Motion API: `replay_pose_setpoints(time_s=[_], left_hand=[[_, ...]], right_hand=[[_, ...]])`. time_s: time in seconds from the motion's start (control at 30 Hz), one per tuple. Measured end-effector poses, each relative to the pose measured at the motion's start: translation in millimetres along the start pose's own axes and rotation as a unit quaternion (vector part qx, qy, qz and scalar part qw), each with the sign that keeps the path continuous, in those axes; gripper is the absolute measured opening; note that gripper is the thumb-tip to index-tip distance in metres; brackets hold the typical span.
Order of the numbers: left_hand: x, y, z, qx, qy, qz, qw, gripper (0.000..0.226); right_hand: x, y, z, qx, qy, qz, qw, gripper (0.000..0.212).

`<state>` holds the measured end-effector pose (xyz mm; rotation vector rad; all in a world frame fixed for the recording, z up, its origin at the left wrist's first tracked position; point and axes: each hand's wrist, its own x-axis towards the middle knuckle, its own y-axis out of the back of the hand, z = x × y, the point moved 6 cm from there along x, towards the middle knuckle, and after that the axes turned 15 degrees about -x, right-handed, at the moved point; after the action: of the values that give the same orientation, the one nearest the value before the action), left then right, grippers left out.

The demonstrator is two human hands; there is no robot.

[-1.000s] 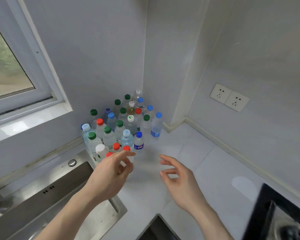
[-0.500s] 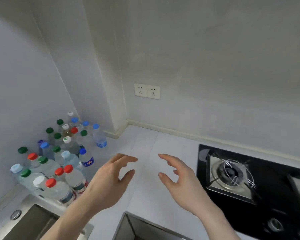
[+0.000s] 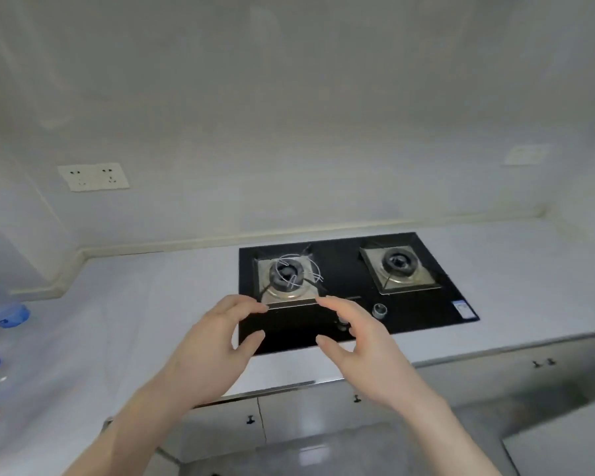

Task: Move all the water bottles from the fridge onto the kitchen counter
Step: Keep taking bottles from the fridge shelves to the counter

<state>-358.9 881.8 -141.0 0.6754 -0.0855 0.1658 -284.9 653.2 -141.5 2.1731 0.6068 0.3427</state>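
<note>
Both hands, left hand (image 3: 210,352) and right hand (image 3: 361,348), empty; water bottles (image 3: 4,314) on kitchen counter (image 3: 124,324).

White counter (image 3: 145,304) bears water bottles (image 3: 9,314), black hob (image 3: 351,290).

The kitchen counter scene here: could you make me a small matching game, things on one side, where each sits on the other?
Things:
1. gas hob
2. wall socket
3. water bottles
4. cupboard doors

Places:
A. at the far left edge of the view
B. below the counter edge
C. on the wall, upper left
D. set into the counter, beyond both hands

Pairs: 1-D, 2-C, 3-A, 4-B
</note>
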Motion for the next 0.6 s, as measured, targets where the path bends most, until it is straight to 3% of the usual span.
replay_pose_setpoints(time_s=[0.27, 0.6], left_hand=[[34, -116, 118, -0.018, -0.126, -0.120, 0.985, 0.034], [84, -251, 249, -0.047, -0.269, -0.263, 0.926, 0.036]], right_hand=[[-101, 99, 92, -0.032, -0.124, 0.108, 0.986, 0.054], [-211, 196, 177, -0.095, -0.268, 0.258, 0.923, 0.054]])
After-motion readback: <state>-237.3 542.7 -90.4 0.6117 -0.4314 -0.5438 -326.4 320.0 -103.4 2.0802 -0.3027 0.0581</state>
